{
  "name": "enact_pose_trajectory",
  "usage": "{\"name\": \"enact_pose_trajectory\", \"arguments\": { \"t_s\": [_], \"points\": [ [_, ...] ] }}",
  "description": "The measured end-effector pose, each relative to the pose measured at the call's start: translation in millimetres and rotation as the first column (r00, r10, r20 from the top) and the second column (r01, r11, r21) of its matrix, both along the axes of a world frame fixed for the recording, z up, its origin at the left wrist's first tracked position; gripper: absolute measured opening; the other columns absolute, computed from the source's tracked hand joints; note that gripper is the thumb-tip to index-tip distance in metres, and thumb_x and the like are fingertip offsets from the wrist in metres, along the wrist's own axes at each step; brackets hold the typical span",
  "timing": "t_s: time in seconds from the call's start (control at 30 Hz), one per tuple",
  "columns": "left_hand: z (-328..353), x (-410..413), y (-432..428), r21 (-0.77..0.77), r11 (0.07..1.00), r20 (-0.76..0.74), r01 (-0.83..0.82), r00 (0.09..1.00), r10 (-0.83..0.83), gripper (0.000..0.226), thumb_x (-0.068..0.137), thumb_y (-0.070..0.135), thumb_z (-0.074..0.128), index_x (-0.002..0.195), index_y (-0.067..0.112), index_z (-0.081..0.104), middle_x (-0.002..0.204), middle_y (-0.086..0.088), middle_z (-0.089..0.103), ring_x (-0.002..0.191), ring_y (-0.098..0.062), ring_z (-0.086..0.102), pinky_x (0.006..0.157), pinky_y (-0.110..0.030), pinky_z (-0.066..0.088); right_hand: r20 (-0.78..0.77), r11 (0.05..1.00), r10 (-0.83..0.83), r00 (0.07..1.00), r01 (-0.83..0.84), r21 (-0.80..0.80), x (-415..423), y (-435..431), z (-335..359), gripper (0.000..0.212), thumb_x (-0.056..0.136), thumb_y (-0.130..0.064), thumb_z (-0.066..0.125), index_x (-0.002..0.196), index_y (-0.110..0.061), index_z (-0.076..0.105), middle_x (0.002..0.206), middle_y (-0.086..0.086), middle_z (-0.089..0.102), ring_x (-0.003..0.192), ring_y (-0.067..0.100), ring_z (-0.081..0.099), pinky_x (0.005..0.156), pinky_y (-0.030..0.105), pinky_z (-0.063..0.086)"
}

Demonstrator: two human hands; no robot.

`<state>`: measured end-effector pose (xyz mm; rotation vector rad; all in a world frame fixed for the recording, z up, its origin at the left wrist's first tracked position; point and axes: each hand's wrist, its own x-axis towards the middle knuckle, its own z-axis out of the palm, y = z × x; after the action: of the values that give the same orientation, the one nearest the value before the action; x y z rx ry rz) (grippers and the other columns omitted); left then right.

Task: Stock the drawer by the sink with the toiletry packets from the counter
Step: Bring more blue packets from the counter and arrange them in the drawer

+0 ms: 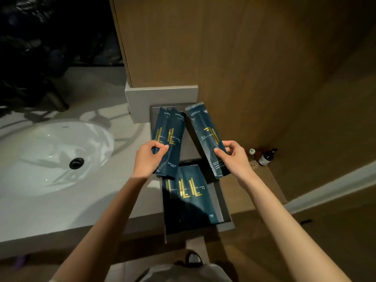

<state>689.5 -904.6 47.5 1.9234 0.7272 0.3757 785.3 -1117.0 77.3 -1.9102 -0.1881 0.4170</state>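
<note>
The pale table (126, 202) with its white sink (46, 155) lies left of the open drawer (221, 202). Dark blue stocked packets (195, 200) lie inside the drawer. Above its far end, the left hand (147, 159) pinches two packets (171, 139) with curled fingers, and the right hand (236, 157) grips a single packet (205, 131). A small bottle (265, 157) stands right of the drawer.

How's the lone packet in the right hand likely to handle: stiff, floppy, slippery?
Probably light: the right hand pinches the packet low down, yet it juts out straight, so fairly stiff. Its glossy film may be slippery.
</note>
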Motion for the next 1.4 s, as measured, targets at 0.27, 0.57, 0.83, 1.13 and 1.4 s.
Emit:
{"name": "enact_pose_trajectory", "arguments": {
  "t_s": [0.27,0.57,0.83,1.13,1.4],
  "points": [
    [6,21,-8,0.219,0.969,-0.155,-0.111,0.977,0.147,0.016,0.087,0.033,0.064,0.086,0.019,0.071,0.099,0.001,0.072,0.096,-0.018,0.065,0.075,-0.023,0.040,-0.041,0.987,0.157,0.987,-0.158,-0.014,46,4,-2,0.022,0.090,-0.018,0.062,0.111,-0.019,0.057,0.100,0.005,0.069,0.094,0.022,0.068,0.087,0.044,0.055],
    [22,4,-7,0.380,0.915,-0.098,-0.137,0.977,0.187,0.022,0.093,0.020,0.055,0.109,0.020,0.071,0.116,-0.002,0.068,0.108,-0.022,0.061,0.081,-0.022,0.037,0.029,0.961,0.272,0.962,-0.273,0.034,55,4,13,0.029,0.089,-0.017,0.064,0.118,-0.015,0.058,0.104,0.005,0.071,0.090,0.019,0.070,0.078,0.037,0.059],
    [64,-60,-10,0.544,0.800,0.124,-0.252,0.968,0.220,0.026,0.096,0.028,0.051,0.117,0.023,0.066,0.104,-0.001,0.060,0.085,-0.017,0.056,0.069,-0.024,0.036,0.400,0.813,0.573,0.715,-0.436,-0.385,29,-15,52,0.026,0.088,-0.027,0.064,0.114,-0.028,0.060,0.100,-0.014,0.066,0.090,0.003,0.061,0.073,0.020,0.051],
    [91,-89,-21,0.707,0.700,-0.064,0.102,0.995,-0.079,0.054,0.074,0.059,0.061,0.115,0.025,0.068,0.118,0.008,0.060,0.096,-0.021,0.063,0.064,-0.028,0.041,0.593,0.675,0.733,0.334,-0.249,-0.694,-35,-6,83,0.022,0.091,-0.030,0.059,0.112,-0.029,0.058,0.096,-0.011,0.066,0.091,0.014,0.049,0.083,0.033,0.036],
    [80,-100,-32,0.657,0.717,-0.077,0.231,0.967,-0.241,0.028,0.080,0.050,0.065,0.097,0.030,0.075,0.104,0.016,0.065,0.087,-0.012,0.060,0.059,-0.016,0.035,0.634,0.672,0.740,0.225,-0.207,-0.711,-57,-9,99,0.021,0.089,-0.026,0.063,0.110,-0.025,0.062,0.098,-0.006,0.067,0.101,0.021,0.050,0.087,0.038,0.037]
  ]
}}
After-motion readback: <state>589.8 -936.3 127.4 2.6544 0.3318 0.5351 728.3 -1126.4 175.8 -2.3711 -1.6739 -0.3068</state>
